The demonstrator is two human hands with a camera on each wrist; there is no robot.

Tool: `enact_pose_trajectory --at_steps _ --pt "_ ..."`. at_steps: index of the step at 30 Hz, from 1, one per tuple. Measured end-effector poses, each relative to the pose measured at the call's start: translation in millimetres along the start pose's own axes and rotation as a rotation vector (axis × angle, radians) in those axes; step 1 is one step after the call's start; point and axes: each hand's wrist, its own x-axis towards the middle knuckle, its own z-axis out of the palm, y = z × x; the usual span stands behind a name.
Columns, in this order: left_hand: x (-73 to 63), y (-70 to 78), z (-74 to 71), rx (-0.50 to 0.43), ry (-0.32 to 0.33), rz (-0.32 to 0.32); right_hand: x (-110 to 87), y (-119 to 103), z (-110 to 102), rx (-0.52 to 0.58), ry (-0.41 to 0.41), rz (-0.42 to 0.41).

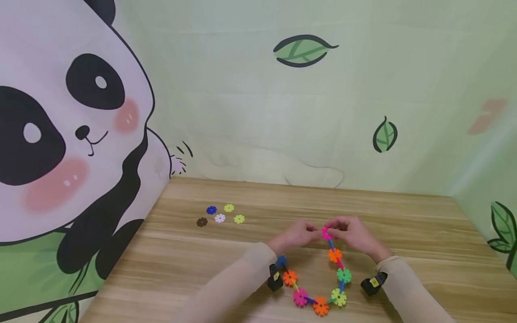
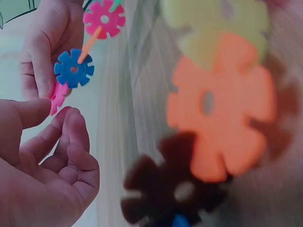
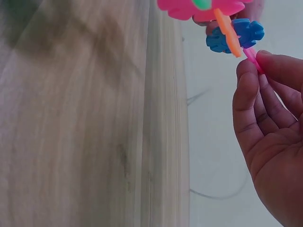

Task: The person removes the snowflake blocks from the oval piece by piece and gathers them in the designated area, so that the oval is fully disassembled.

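A chain of notched plastic snowflake discs hangs in a curve over the table, in orange, green, yellow, blue and pink. At its top end is a pink disc (image 1: 326, 233), held edge-on between both hands. My left hand (image 1: 296, 234) pinches its edge between thumb and fingertips. From the other side, my right hand (image 3: 279, 109) pinches the same disc with thumb and forefinger. A blue disc (image 2: 74, 68) is slotted onto the pink one. The chain's other end, a dark brown disc (image 2: 156, 184) and a blue disc (image 1: 281, 261), lies by my left wrist.
Several loose discs lie on the wooden table (image 1: 181, 255) at the back left: a blue disc (image 1: 211, 210), a white disc (image 1: 220, 218), a brown disc (image 1: 202, 222) and yellow ones. A cloth wall (image 1: 242, 112) with a panda print stands behind and to the left.
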Motion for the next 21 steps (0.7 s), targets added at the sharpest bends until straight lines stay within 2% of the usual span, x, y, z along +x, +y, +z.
enact_pose_trajectory --at_steps 8,15,21 --pt "3.4 -0.4 5.0 -0.064 0.021 -0.033 0.0 0.3 0.2 -0.016 0.001 -0.007" --pt "4.2 -0.7 4.9 -0.102 0.02 -0.03 -3.2 -1.1 -1.7 0.056 0.008 0.02" --pt "6.3 -0.8 5.8 -0.116 0.023 -0.015 -15.9 -7.0 -5.5 -0.015 -0.004 0.046"
